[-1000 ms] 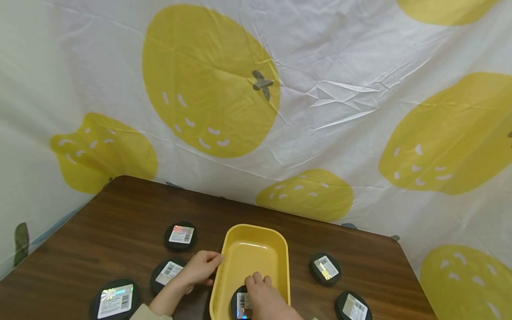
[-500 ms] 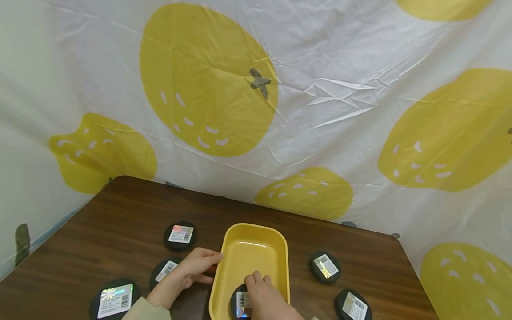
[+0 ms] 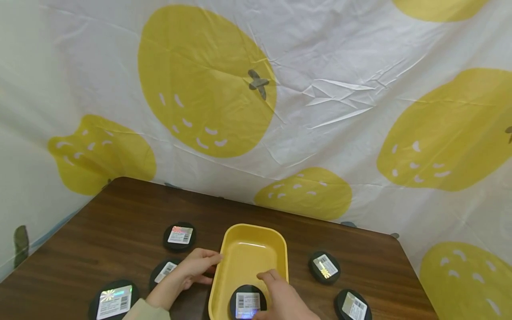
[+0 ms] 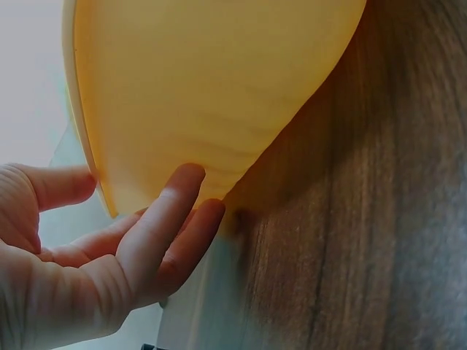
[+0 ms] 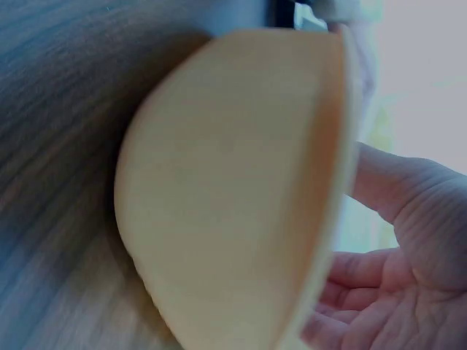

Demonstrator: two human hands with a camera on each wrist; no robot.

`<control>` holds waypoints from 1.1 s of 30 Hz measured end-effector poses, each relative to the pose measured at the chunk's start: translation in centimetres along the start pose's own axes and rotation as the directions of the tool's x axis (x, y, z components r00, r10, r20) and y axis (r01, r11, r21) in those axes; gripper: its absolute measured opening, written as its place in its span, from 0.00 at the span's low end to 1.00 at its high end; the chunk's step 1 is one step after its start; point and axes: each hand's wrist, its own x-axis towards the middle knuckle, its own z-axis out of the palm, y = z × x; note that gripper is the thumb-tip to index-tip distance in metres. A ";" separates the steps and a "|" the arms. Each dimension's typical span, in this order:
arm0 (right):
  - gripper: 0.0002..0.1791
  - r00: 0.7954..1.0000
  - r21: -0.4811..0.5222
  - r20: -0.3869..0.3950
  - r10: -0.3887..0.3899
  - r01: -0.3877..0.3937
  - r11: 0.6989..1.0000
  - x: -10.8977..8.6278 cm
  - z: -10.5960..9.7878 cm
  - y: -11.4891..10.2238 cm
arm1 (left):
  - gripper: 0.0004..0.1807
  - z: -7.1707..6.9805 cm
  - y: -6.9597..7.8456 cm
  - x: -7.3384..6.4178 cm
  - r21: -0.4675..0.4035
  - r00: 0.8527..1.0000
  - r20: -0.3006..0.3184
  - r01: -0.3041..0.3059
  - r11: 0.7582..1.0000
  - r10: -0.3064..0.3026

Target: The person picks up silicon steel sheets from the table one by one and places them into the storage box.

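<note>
In the head view a yellow tray [image 3: 250,258] stands on the brown wooden table, with a flat black round disc [image 3: 235,298] in its near end. The disc carries a white and holographic label on top. My right hand [image 3: 286,300] is over the tray's right rim, just to the right of the disc, fingers apart and holding nothing. My left hand [image 3: 195,269] touches the tray's left side. In the left wrist view the thumb [image 4: 69,186] meets the rim and extended fingers rest against the outer wall. The right wrist view shows the right hand [image 5: 394,277] partly behind the tray wall.
Left of the tray lie three similar discs: a far one [image 3: 179,236], one [image 3: 162,271] partly behind the left forearm, and a near one [image 3: 114,300]. Two more, a far disc [image 3: 325,267] and a near disc [image 3: 353,305], lie on the right. A lemon-printed cloth [image 3: 304,151] hangs behind the table.
My right hand has let go of the disc in the tray and moved slightly right. The left hand's fingers have spread and lowered along the tray's side.
</note>
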 end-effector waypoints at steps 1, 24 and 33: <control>0.39 1.000 0.020 -0.027 0.000 0.000 1.000 -0.3 -0.3 0.2 | 0.21 0.0 0.0 0.0 -0.001 1.000 -0.004 0.000 1.000 0.000; 0.33 0.916 -0.006 -0.348 0.200 -0.216 0.976 -4.8 -3.8 3.8 | 0.22 -0.2 0.3 0.0 -0.017 0.999 -0.017 -0.030 0.999 0.030; 0.33 0.896 0.010 -0.346 0.277 -0.291 0.957 -7.0 -3.6 6.3 | 0.21 -0.1 0.5 0.1 0.004 0.999 -0.040 -0.016 1.000 0.016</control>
